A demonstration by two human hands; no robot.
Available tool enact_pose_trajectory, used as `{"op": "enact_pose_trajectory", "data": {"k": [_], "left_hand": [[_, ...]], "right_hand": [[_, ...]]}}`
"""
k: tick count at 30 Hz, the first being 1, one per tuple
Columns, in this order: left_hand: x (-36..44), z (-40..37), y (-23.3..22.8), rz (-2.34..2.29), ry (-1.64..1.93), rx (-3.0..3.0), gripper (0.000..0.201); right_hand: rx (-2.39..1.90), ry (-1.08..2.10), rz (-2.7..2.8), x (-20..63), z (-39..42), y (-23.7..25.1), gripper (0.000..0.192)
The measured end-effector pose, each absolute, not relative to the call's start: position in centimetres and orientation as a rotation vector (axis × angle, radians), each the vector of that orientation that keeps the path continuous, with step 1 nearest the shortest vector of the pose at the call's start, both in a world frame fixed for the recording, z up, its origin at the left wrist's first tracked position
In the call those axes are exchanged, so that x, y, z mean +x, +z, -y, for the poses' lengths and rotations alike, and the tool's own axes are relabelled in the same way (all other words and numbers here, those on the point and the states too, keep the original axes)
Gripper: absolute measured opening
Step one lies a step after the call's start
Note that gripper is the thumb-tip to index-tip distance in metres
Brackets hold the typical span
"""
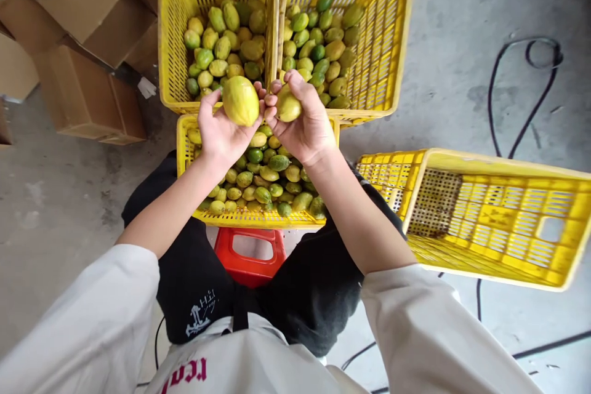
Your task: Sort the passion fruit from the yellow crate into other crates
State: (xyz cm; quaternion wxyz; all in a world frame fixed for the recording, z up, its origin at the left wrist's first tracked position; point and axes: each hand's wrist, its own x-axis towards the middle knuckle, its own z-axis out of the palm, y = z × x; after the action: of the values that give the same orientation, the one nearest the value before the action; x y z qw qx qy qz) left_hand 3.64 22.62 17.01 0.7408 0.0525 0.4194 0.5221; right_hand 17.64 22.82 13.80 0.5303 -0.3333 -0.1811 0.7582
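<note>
My left hand (226, 135) is closed round a large yellow lemon (241, 101), held up with the palm beneath it. Beside it, my right hand (305, 120) grips a smaller yellow-green lemon (289, 103) between thumb and fingers. The fingertips of both hands come close together. Below them stands a yellow crate (258, 219) with many green and yellow lemons (270, 173) in it. Just beyond the hands are two taller yellow crates, a left one (173, 31) and a right one (388, 43), each partly filled with lemons.
A yellow crate (498, 218) lies on its side at the right. Between my knees is a red plastic stool (249, 258). Cardboard boxes (87, 74) are piled at the upper left. A black cable (496, 92) loops over the grey floor at the right.
</note>
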Motion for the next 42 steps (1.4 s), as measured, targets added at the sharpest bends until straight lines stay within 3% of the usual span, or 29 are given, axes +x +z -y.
{"op": "enact_pose_trajectory", "data": {"k": [6, 10, 16, 30, 38, 42], "left_hand": [[3.7, -23.6, 17.2, -0.951, 1.134, 0.138, 0.036], [3.7, -24.4, 16.1, -0.993, 1.157, 0.187, 0.021], [3.5, -23.9, 15.5, -0.948, 1.079, 0.252, 0.013], [3.8, -24.6, 16.2, -0.934, 1.065, 0.191, 0.048], [3.2, -24.6, 16.6, -0.834, 1.115, 0.200, 0.030], [3.5, -24.3, 16.9, -0.886, 1.065, 0.256, 0.041]], "right_hand": [[-0.694, 1.742, 0.403, 18.2, -22.9, 13.7, 0.035], [-0.690, 1.805, 0.441, 18.0, -22.8, 13.9, 0.037], [-0.962, 1.918, 0.425, 18.0, -22.3, 14.8, 0.035], [-0.928, 1.782, 0.492, 18.4, -22.7, 13.8, 0.041], [-0.883, 1.784, 0.472, 18.1, -23.2, 14.6, 0.040], [-0.830, 1.853, 0.320, 18.4, -22.9, 14.3, 0.035]]}}
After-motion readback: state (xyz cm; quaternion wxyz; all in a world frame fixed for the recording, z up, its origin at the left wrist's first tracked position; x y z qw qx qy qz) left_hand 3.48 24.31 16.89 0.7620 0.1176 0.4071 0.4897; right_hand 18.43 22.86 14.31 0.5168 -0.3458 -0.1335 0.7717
